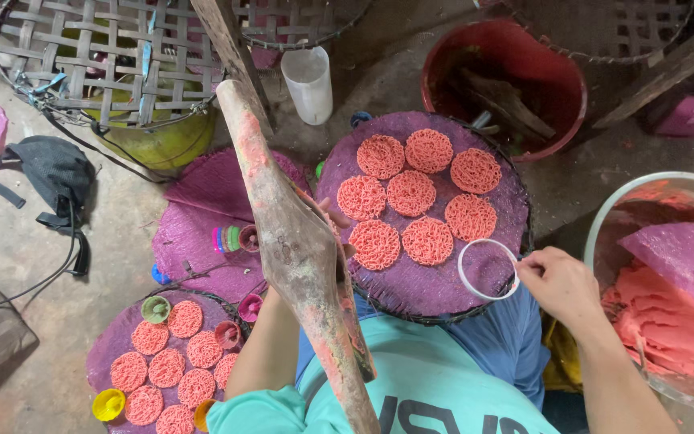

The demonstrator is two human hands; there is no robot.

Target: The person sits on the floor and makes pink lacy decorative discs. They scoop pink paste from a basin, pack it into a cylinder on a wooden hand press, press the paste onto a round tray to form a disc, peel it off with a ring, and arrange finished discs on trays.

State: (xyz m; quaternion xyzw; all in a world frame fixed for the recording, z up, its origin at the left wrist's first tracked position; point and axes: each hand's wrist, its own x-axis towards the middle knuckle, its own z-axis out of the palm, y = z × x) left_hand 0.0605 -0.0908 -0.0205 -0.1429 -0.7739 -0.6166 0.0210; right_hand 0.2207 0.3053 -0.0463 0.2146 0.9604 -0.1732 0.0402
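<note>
The long wooden press (299, 257) (stained pink) hides the left hand (332, 215); its fingers cannot be judged. Seven round, lacy pink noodle discs (410, 193) lie on the purple woven tray (419, 289). The right hand (560, 283) pinches one white plastic ring (487, 269) on this tray.

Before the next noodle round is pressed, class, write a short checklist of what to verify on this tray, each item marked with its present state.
1. White ring lies flat on the purple tray mat: ok.
2. Right hand steadies the ring's edge: ok.
3. Inside of the ring is bare mat: ok.
4. Ring sits apart from the pink noodle rounds: ok.
5. Left hand grips the wooden press: cannot tell, mostly hidden.
6. Pink dough remains in the bowl: ok.
</note>
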